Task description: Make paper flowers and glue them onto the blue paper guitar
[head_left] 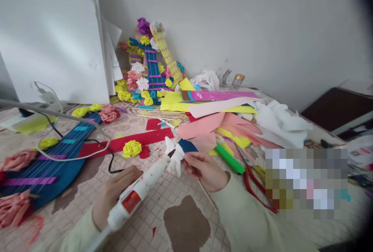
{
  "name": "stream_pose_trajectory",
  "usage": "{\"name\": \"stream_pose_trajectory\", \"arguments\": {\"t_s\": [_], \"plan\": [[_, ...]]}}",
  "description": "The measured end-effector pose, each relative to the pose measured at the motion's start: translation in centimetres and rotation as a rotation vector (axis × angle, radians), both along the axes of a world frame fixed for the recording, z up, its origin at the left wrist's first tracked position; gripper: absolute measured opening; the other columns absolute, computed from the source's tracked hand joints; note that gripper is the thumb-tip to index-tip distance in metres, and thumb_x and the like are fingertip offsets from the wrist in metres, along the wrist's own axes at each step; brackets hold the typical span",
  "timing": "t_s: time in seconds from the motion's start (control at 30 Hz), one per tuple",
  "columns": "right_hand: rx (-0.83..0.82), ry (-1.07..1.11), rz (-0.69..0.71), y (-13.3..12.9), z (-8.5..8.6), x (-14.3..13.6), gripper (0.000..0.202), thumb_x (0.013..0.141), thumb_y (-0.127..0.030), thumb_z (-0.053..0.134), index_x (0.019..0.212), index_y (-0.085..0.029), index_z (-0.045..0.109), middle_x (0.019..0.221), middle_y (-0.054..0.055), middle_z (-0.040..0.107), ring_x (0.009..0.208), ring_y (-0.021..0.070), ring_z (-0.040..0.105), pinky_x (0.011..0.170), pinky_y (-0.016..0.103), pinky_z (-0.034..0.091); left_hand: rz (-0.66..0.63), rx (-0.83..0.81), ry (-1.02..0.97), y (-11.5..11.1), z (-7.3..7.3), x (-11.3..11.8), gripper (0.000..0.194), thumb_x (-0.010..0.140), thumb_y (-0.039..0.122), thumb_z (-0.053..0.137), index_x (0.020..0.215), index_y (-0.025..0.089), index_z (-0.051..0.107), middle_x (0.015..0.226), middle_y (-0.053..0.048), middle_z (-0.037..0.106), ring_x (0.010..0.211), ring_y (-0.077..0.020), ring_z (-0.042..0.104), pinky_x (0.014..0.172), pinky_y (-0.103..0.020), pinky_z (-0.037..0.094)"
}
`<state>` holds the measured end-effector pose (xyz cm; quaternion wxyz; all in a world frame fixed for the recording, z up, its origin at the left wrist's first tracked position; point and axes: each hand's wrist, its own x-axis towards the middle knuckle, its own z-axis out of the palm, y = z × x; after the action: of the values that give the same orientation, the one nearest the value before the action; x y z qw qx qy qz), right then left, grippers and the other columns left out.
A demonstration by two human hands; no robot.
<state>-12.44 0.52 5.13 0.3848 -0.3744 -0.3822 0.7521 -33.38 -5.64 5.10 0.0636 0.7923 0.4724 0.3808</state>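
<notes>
My left hand (pixel 116 193) is wrapped round a white glue gun (pixel 140 193) with a red part on its side. The gun's tip meets or nearly meets a white crepe paper piece (pixel 176 159). Pinched in the fingers of my right hand (pixel 204 168) is that white paper, on a thin wooden stick (pixel 207 195) that slants down below the hand. A dark blue paper piece (pixel 187 146) shows just behind the fingertips. To the left of the white paper sits a yellow paper flower (pixel 132 149) on a red strip (pixel 151 138).
A blue paper guitar (pixel 62 166) with flowers lies at left, a white cable (pixel 72 159) looping over it. Red-handled scissors (pixel 255 182) and a green roll (pixel 230 159) lie at right. Coloured paper sheets (pixel 210 124) and upright decorated guitars (pixel 153 65) stand behind.
</notes>
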Motion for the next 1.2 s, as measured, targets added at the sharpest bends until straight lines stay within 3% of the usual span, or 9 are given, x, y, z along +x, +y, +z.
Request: {"name": "stream_pose_trajectory", "arguments": {"t_s": [0.13, 0.27, 0.8, 1.2], "plan": [[0.047, -0.029, 0.018, -0.3, -0.3, 0.0, 0.023, 0.065, -0.033, 0.061, 0.059, -0.012, 0.053, 0.049, -0.003, 0.044, 0.039, 0.0025, 0.034, 0.032, 0.015, 0.019, -0.071, -0.063, -0.049, 0.1, -0.2, -0.3, 0.006, 0.07, 0.015, 0.047, 0.075, 0.018, 0.049, 0.064, -0.002, 0.052, 0.055, -0.0121, 0.049, 0.049, -0.022, 0.039], [0.083, -0.038, 0.034, -0.4, -0.4, 0.1, 0.023, 0.07, -0.032, 0.057, 0.06, -0.012, 0.053, 0.049, -0.003, 0.043, 0.039, 0.0027, 0.034, 0.032, 0.016, 0.02, -0.113, -0.097, -0.03, 0.1, 0.2, -0.3, 0.005, 0.072, 0.02, 0.044, 0.073, 0.018, 0.048, 0.063, -0.002, 0.052, 0.054, -0.0128, 0.05, 0.048, -0.023, 0.04], [0.143, -0.093, 0.056, -0.7, -0.2, 0.2, 0.025, 0.071, -0.035, 0.054, 0.058, -0.013, 0.052, 0.049, -0.004, 0.042, 0.038, 0.0026, 0.033, 0.033, 0.017, 0.022, -0.043, -0.011, 0.044, 0.1, 0.6, 0.2, 0.011, 0.073, 0.024, 0.039, 0.065, 0.022, 0.046, 0.056, -0.001, 0.052, 0.048, -0.0142, 0.051, 0.043, -0.024, 0.039], [0.145, -0.083, 0.062, -0.8, -0.2, 0.4, 0.024, 0.072, -0.035, 0.054, 0.061, -0.013, 0.053, 0.049, -0.004, 0.042, 0.038, 0.0027, 0.033, 0.034, 0.017, 0.022, -0.077, 0.009, 0.102, 0.1, 0.5, 0.1, 0.013, 0.075, 0.021, 0.035, 0.065, 0.022, 0.042, 0.055, 0.0, 0.048, 0.047, -0.0132, 0.049, 0.043, -0.024, 0.036]]}}
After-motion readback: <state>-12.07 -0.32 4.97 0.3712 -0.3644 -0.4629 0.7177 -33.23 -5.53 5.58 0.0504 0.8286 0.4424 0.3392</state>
